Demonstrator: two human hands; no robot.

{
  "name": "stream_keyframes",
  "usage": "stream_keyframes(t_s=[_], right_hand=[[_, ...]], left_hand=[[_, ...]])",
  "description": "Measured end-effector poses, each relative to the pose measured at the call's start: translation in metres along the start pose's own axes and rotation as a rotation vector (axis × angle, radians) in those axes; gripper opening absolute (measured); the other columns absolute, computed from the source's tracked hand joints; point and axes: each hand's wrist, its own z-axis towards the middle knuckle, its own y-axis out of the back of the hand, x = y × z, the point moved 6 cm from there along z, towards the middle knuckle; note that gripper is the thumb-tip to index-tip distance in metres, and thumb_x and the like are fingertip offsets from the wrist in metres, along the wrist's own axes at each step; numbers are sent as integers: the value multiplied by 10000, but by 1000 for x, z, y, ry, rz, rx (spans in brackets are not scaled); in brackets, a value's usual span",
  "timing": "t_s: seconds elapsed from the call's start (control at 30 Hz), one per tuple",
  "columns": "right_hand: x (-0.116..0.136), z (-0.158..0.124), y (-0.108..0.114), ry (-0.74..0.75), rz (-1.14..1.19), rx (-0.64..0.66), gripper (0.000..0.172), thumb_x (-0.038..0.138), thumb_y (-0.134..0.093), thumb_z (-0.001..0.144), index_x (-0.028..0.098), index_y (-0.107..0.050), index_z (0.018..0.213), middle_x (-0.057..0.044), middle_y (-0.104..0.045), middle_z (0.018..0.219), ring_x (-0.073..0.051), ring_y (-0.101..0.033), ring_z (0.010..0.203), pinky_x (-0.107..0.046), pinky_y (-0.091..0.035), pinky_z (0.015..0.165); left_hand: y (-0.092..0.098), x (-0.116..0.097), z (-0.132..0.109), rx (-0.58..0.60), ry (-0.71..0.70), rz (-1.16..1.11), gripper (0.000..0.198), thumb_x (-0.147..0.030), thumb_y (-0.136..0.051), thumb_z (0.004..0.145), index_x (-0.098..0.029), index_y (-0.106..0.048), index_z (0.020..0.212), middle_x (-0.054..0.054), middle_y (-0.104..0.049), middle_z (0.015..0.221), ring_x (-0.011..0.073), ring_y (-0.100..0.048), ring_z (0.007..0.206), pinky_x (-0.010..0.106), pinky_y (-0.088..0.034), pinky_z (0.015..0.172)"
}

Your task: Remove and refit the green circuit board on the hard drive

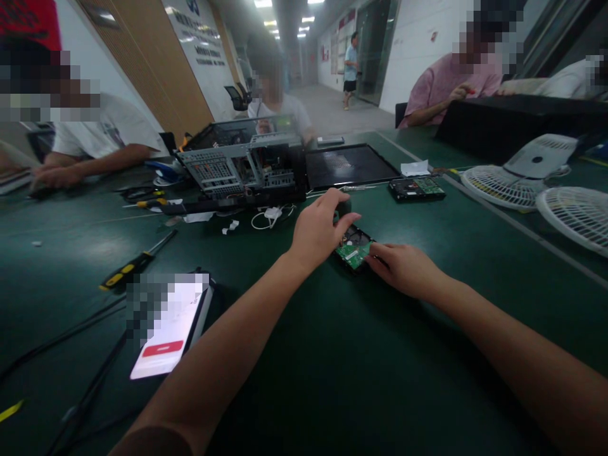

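Note:
A hard drive (352,254) with a green circuit board facing up lies on the dark green table in front of me. My left hand (319,225) is above its far left side, fingers closed around a dark, round-topped handle (346,206) that looks like a screwdriver's. The tool's lower end is hidden behind the fingers. At the drive's right edge, my right hand (403,269) is closed with thumb and fingertips gripping the drive. Another hard drive (417,189) lies farther back to the right.
An open computer case (242,168) stands at the back, beside a black side panel (349,164). Left of my arm are a lit phone (173,326), a yellow-black screwdriver (137,261) and cables (95,380). White fans (522,174) lie right. Several people sit around the table.

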Motion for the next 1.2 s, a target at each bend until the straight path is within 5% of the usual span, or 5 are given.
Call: stream_keyframes(t_s=[0.5,0.77,1.2], right_hand=[[2,1,1,-12,-10,14,265,408,-404,1053,223,-570,958,-47,-669,816,-174,-579,667,-301,-294,590],[1,0,1,-19,-13,21,280,419,-397,1052,219,-563,947,-53,-668,830,-173,-578,673,-302,-293,588],[2,0,1,-12,18,6,263,389,-406,1044,218,-577,939,-54,-667,819,-168,-579,673,-303,-303,606]], left_hand=[[3,-8,0,-1,-15,72,233,-187,-620,975,-216,-623,1206,68,-609,1167,199,-631,1002,335,-567,859],[1,-9,2,27,-21,67,307,-70,-552,975,-195,-610,1250,82,-679,1226,218,-647,1103,399,-534,1003],[0,2,0,-6,80,-10,307,-340,-747,918,-226,-570,1141,34,-721,1029,175,-695,852,328,-571,803]])
